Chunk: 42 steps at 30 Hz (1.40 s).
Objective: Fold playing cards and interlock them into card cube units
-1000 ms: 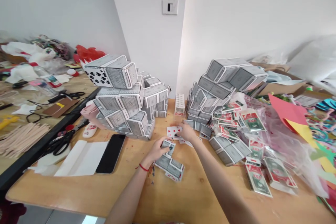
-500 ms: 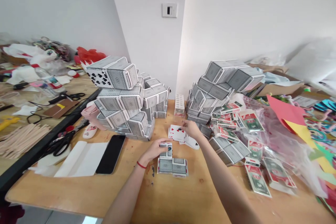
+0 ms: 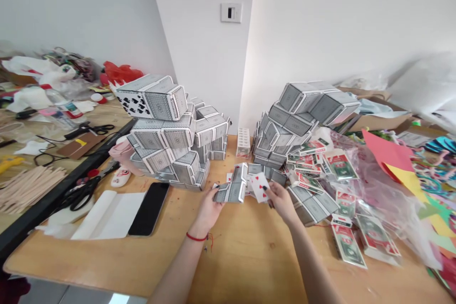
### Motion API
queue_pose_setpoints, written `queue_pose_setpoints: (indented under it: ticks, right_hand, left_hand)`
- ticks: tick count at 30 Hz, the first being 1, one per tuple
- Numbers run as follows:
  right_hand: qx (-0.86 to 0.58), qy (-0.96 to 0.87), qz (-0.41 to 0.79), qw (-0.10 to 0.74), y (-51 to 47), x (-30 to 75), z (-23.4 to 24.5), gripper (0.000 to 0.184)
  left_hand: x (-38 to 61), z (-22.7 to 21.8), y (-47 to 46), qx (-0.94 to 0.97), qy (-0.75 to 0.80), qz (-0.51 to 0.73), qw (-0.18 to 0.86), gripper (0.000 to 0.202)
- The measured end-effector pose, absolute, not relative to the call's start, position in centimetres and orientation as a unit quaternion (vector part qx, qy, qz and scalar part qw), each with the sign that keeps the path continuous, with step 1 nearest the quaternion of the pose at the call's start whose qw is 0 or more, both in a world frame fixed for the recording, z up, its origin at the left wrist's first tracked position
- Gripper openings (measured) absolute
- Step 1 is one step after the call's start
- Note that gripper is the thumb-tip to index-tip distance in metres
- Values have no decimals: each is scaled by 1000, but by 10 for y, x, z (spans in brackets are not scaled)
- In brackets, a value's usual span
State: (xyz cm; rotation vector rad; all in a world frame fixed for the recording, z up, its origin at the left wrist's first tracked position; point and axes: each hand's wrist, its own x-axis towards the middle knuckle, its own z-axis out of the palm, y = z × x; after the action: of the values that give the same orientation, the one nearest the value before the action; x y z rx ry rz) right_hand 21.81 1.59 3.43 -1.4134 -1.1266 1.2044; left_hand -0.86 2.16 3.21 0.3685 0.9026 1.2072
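While the left hand grips a bundle of grey-backed playing cards above the wooden table, the right hand, just apart at center, pinches a single red-pipped card.

Grey-backed cards now up in the left hand, a red-pipped card apparently in the right hand.

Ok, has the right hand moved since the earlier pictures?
Yes. The right hand has moved down and to the right in the view, farther from the white rack by the wall, which stays put.
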Motion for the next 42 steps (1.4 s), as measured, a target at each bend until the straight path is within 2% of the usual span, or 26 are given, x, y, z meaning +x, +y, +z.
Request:
queue_pose_setpoints:
  ticks: [4, 10, 17, 42]
  right_hand:
    - [-556, -463, 557, 408, -20, 203, 28, 35]
    - [-520, -413, 579, 473, -51, 170, 41, 30]
    - [-536, -412, 561, 479, -56, 146, 51, 33]
    - [-533, -412, 572, 468, -60, 146, 56, 36]
  left_hand:
    - [-4, 32, 17, 112, 372, 554, 736, 31]
    - [2, 34, 13, 54, 380, 555, 738, 22]
    - [2, 37, 12, 75, 379, 533, 753, 36]
    - [-1, 47, 3, 113, 391, 498, 766, 36]
